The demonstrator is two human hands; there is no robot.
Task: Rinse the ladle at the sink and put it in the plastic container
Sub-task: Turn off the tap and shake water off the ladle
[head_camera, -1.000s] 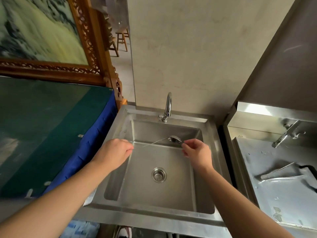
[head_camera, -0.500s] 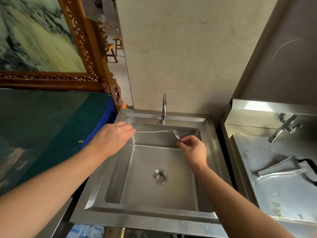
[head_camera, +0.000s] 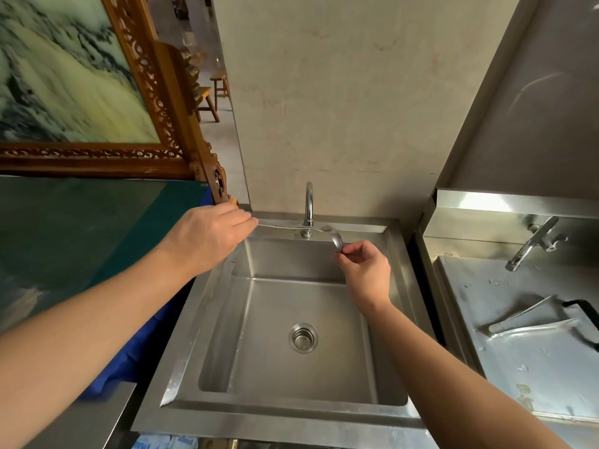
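Note:
A thin steel ladle (head_camera: 335, 238) is held level over the back of the steel sink (head_camera: 395, 286), right in front of the tap (head_camera: 309, 205). My left hand (head_camera: 207, 238) grips the end of its long handle at the sink's back left corner. My right hand (head_camera: 364, 270) pinches the lower edge of the bowl with its fingertips. No water is visibly running from the tap. The basin looks dry around the drain strainer (head_camera: 303, 338). No plastic container is in view.
A green-topped surface with a blue cloth (head_camera: 97, 228) lies to the left below a carved wooden frame (head_camera: 155, 92). To the right is a second steel basin (head_camera: 518, 319) with its own tap (head_camera: 534, 244) and metal tongs (head_camera: 531, 322). A beige wall stands behind the sink.
Both hands have lifted the ladle up and back, from over the middle of the basin to just in front of the tap. The left hand has moved to the sink's back left corner.

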